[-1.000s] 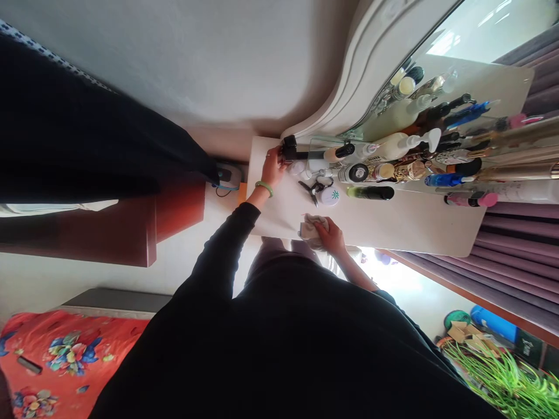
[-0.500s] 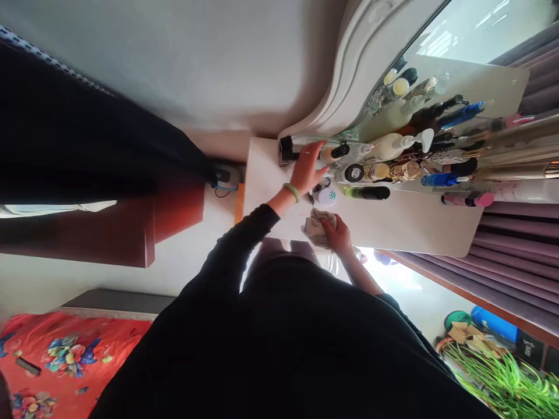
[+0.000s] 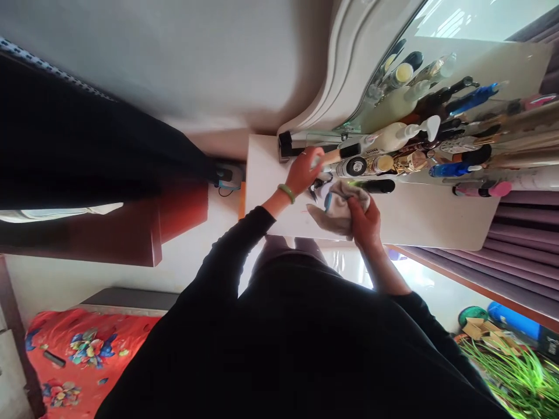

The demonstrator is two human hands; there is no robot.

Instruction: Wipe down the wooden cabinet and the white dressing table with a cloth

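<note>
Grey-beige cloth (image 3: 338, 212) lies bunched in the right grip (image 3: 364, 224), clamped in its folds near the frame's centre, with a small blue edge showing at its left side. The left grip (image 3: 301, 173) is closed around a slim pale bottle (image 3: 325, 156), whose black cap points toward the upper right. Between the two grips, a small black-handled tool (image 3: 318, 187) lies on the white desk (image 3: 428, 218), and a black tube (image 3: 378, 186) sits just beyond the cloth, almost touching it. Bare desk gives open room left of the left grip, up to the desk's short edge, and right of the cloth, toward the far corner. Crowded bottles and tubes (image 3: 414, 151) fill the upper right of the frame, blocking the way there, below a white-framed mirror (image 3: 353, 70).
</note>
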